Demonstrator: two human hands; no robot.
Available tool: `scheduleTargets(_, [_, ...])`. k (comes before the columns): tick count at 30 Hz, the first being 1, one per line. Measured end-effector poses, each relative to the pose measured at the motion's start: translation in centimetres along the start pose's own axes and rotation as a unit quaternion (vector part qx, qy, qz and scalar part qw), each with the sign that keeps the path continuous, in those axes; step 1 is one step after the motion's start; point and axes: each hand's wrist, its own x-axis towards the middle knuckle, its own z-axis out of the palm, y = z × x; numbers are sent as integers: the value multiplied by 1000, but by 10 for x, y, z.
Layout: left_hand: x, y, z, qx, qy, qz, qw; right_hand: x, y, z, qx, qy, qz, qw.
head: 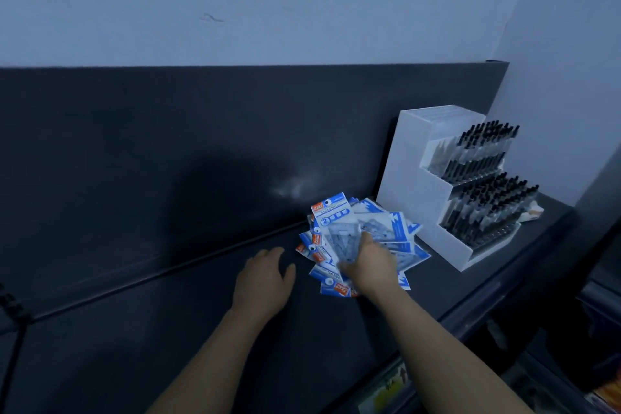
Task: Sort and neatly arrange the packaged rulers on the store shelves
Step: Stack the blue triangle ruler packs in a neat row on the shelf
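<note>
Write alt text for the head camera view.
The right hand grips one packaged ruler above a loose pile of blue-and-white ruler packs on a dark shelf. The left hand is open beside it; a white pen display stands to the right.

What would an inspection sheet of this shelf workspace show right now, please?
Surface: dark shelf, dimly lit.
Job's things: pile of packaged rulers, blue and white, overlapping at odd angles; one ruler package raised over it.
Clutter: white pen display right of the pile, holding black-capped pens; small packet behind it.
Grippers: right hand grips the raised package; left hand open, left of the pile.
Cables: thin black strand at the left edge, too dark to tell.
Surroundings: dark back panel, pale wall above.
</note>
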Motion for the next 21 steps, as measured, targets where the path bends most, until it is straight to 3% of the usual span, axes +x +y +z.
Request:
scheduleTargets(3, [7,0,9,-96,28,-28,995,0,8,-2,120,-25,-59,991])
scheduleTargets(5, [12,1,12,-185,50,-55,980,-2,13,-7,236,-63,-109,964])
scheduleTargets(8, [16,6,10,-374,61,-91,921,-3,18,-18,297,-137,-168,930])
scheduleTargets(11, [17,5,11,-443,64,-113,887,4,18,-21,220,-160,-207,940])
scheduleTargets(15, [10,-5,13,-446,73,-134,882,35,33,-21,42,34,-213,975])
scheduleTargets(16, [9,-9,14,-445,83,-141,880,43,38,-22,-5,43,-200,979])
scheduleTargets(19, [5,-15,15,-443,112,-157,875,61,49,-19,-80,-32,-155,984])
scheduleTargets(21, [3,-16,16,-432,130,-174,875,65,51,-13,-69,-20,-162,984])
